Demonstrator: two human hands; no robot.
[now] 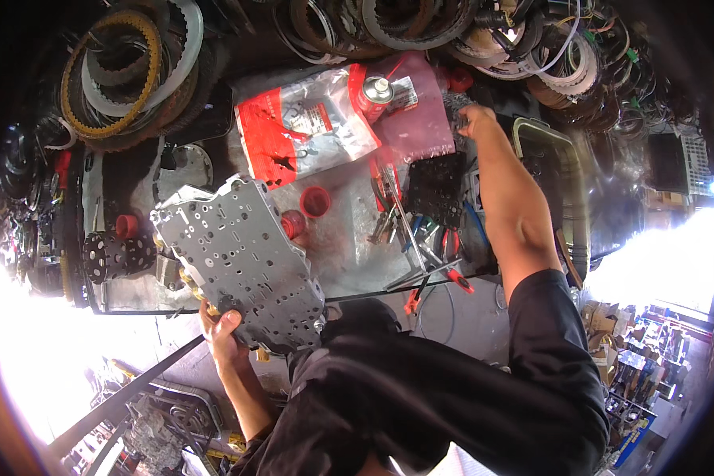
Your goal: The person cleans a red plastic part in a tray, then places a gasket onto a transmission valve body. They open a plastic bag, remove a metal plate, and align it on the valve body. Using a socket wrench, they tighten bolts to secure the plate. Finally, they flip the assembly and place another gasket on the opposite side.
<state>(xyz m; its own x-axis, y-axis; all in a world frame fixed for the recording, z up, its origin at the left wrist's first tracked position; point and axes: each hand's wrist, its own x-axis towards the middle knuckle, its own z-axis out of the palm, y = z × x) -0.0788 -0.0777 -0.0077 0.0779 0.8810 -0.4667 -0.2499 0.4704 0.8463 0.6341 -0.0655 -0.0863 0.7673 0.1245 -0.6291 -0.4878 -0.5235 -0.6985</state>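
Note:
My left hand [224, 329] is closed on the lower left edge of a grey metal valve body [242, 262], a flat block full of small holes and slots. The valve body is tilted over the bench's front edge, with yellowish parts showing along its left side. My right arm stretches to the far side of the bench. There my right hand [477, 121] is closed at a greyish item too small to make out, beside a clear and red plastic bag [309, 119]. A red spray can [377, 94] stands on the bag, left of that hand.
Red round caps [315, 201] lie beside the valve body. Right of them are a dark perforated plate [436, 186] and red-handled pliers [452, 242]. A metal pan [575, 190] sits right of my forearm. Toothed rings [111, 75] hang along the back. A perforated drum [107, 255] stands left.

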